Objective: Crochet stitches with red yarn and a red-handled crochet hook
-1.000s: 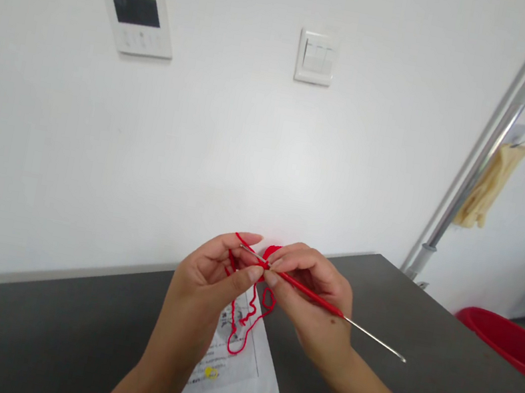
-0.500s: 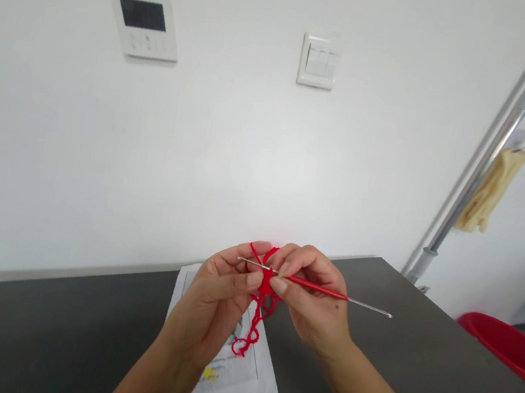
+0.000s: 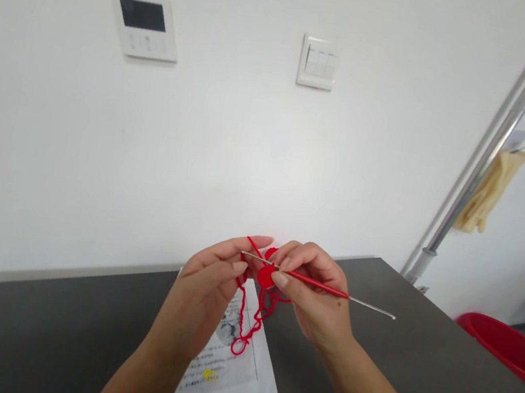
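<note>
My right hand (image 3: pixel 314 290) pinches a crochet hook (image 3: pixel 318 283) with a red grip and thin metal ends, its left tip reaching across to my left hand. A small round red crochet piece (image 3: pixel 266 276) sits at my right thumb and fingertips, against the hook. Red yarn (image 3: pixel 256 247) runs from the piece over the index finger of my left hand (image 3: pixel 209 285). That hand is closed, thumb against the fingers, with yarn strands between them. Below, a loose yarn tail (image 3: pixel 241 342) dangles in loops over the printed sheet.
A printed paper sheet (image 3: pixel 229 387) with a yellow mark lies on the dark table (image 3: pixel 65 338). Behind rises a white wall with a panel (image 3: pixel 145 27) and a switch (image 3: pixel 318 63). To the right are a metal pole (image 3: pixel 493 156) and a red basin (image 3: pixel 505 348).
My left hand has moved left, away from the crochet piece, and its index finger has straightened. More of the piece and yarn shows between the hands. My right hand stays nearly still.
</note>
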Available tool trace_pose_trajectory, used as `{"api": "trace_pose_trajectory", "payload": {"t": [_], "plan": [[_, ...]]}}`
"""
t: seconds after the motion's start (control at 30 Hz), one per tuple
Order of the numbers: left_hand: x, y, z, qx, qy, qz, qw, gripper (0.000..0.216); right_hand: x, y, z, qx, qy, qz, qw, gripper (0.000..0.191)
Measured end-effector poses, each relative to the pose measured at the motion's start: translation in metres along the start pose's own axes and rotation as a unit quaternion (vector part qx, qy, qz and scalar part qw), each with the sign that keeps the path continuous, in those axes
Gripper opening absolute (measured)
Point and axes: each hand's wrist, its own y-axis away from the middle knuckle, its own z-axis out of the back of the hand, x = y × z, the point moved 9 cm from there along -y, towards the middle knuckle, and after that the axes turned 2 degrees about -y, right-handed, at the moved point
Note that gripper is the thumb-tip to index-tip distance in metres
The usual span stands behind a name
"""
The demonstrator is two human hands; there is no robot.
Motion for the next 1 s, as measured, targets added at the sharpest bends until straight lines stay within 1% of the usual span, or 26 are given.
{"api": "trace_pose_trajectory", "payload": {"t": [0.13,0.2,0.27,0.43,0.5,0.57,0.63,0.73,0.8,0.87,1.0], "plan": [[0.001,0.001,0.006,-0.019,-0.052,0.008,0.998,0.029,0.000,0.000,-0.001,-0.009,0.024,-0.004,1.000,0.013],[0.001,0.002,0.009,-0.026,-0.079,0.005,0.997,0.034,0.001,0.001,-0.001,-0.011,0.035,0.002,0.999,0.013],[0.001,0.003,0.010,-0.031,-0.095,0.001,0.995,0.034,0.002,0.001,-0.002,-0.008,0.040,0.010,0.999,0.012],[-0.002,0.005,0.010,-0.043,-0.115,-0.010,0.992,0.035,0.004,0.001,-0.005,0.014,0.047,0.026,0.998,0.010],[-0.005,0.007,0.010,-0.053,-0.119,-0.018,0.991,0.035,0.008,0.002,-0.006,0.029,0.052,0.043,0.997,0.009],[-0.009,0.009,0.010,-0.068,-0.121,-0.030,0.990,0.034,0.014,0.003,-0.008,0.052,0.084,0.073,0.992,0.007],[-0.013,0.011,0.011,-0.077,-0.129,-0.043,0.988,0.031,0.023,0.005,-0.013,0.080,0.152,0.115,0.978,0.008],[-0.016,0.011,0.009,-0.061,-0.153,-0.052,0.985,0.031,0.037,0.010,-0.023,0.117,0.256,0.192,0.940,0.016],[-0.017,0.011,0.009,-0.055,-0.164,-0.055,0.983,0.032,0.045,0.014,-0.029,0.135,0.297,0.240,0.915,0.021],[-0.019,0.011,0.011,-0.068,-0.167,-0.060,0.982,0.031,0.052,0.017,-0.033,0.145,0.328,0.280,0.890,0.025],[-0.021,0.013,0.011,-0.076,-0.176,-0.054,0.980,0.032,0.058,0.022,-0.037,0.161,0.388,0.332,0.844,0.033]]}}
